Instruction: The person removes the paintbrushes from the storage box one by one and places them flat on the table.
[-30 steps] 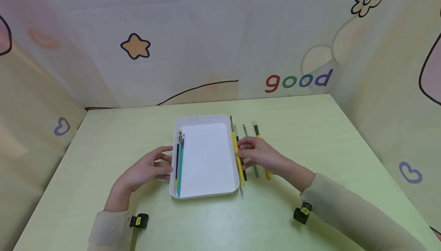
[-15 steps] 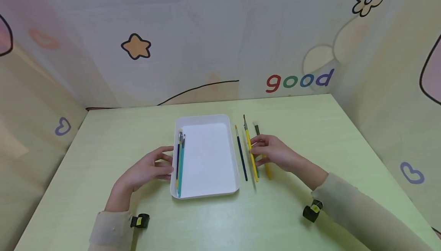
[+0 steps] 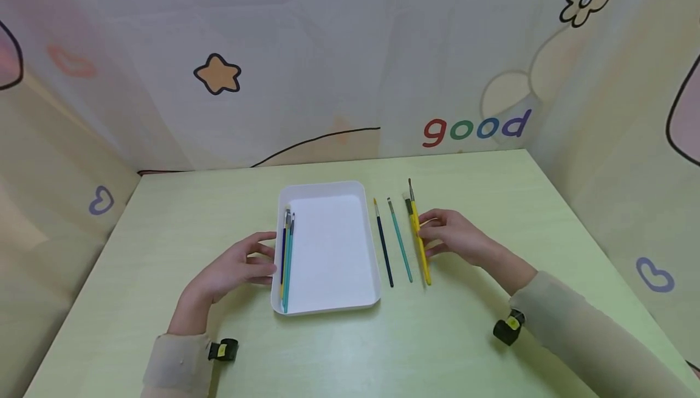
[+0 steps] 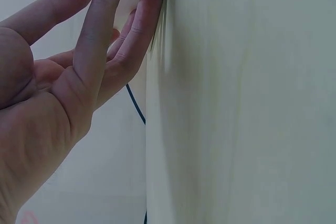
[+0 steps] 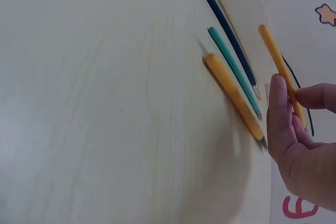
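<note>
My right hand (image 3: pixel 455 235) pinches a thin yellow paintbrush (image 5: pixel 273 48) between thumb and fingers, raised above the table. In the head view it overlaps a thicker yellow paintbrush (image 5: pixel 233 95) lying beneath. To the left of these lie a teal paintbrush (image 3: pixel 401 243) and a navy paintbrush (image 3: pixel 384 246), roughly side by side. My left hand (image 3: pixel 232 267) is at the left side of a white tray (image 3: pixel 333 252), its fingertips touching the rim. Inside the tray, several slim paintbrushes (image 3: pixel 287 258) lie along the left wall.
The pale green table (image 3: pixel 350 355) reaches back to a patterned cloth backdrop (image 3: pixel 328 82), with cloth on both sides too. A black wrist device (image 3: pixel 223 350) is on the left sleeve and a black wrist camera (image 3: pixel 508 327) on the right.
My right hand has carried the thin yellow paintbrush rightward from the tray's right edge, past the navy and teal paintbrushes, to over the thicker yellow one. My left hand stays at the tray.
</note>
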The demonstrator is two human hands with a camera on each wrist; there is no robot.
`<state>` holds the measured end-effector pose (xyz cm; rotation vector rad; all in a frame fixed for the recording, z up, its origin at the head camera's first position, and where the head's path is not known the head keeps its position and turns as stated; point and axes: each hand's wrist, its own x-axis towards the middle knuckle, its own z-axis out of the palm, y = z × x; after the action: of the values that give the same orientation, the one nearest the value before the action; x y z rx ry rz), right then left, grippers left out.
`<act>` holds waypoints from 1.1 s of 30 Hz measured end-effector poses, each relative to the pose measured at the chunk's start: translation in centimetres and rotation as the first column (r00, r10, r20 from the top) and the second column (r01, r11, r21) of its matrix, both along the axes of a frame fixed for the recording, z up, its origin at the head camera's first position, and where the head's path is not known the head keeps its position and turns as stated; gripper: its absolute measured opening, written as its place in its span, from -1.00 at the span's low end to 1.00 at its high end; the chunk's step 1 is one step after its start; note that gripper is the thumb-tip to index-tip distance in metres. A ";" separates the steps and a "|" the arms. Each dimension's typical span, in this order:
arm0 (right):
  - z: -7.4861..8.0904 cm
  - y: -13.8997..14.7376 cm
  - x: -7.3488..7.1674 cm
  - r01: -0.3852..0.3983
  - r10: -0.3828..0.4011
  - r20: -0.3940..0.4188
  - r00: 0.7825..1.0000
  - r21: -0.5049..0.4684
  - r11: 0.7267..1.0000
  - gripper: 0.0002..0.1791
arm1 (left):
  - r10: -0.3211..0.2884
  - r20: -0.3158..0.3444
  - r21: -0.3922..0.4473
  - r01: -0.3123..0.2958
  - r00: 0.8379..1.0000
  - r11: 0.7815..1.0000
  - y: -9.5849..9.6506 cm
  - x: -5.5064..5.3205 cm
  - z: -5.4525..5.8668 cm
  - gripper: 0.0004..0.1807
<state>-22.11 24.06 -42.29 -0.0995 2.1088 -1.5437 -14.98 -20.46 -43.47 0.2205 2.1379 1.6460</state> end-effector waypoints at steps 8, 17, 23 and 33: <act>-0.8 1.7 -0.9 -0.015 0.015 0.003 1.000 0.020 1.000 -0.50 | 0.004 0.004 0.009 -0.004 1.000 1.000 0.0 0.0 -0.1 -0.27; -1.5 2.2 -1.3 0.007 0.001 -0.050 0.999 0.173 0.985 -0.55 | 0.001 0.000 -0.002 -0.001 1.000 1.000 0.0 0.0 0.0 -0.28; -1.7 2.1 -1.3 0.019 0.003 -0.097 0.995 0.228 0.974 -0.57 | 0.005 0.001 -0.007 -0.005 1.000 1.000 0.1 0.1 0.1 -0.28; -1.4 1.9 -0.8 0.048 0.010 -0.154 0.988 0.367 0.929 -0.62 | 0.006 0.002 -0.007 -0.006 1.000 1.000 0.2 0.1 0.1 -0.28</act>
<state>-22.91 25.99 -43.73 -0.0648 2.4927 -1.1514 -14.87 -20.27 -43.32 0.2112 2.1445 1.6411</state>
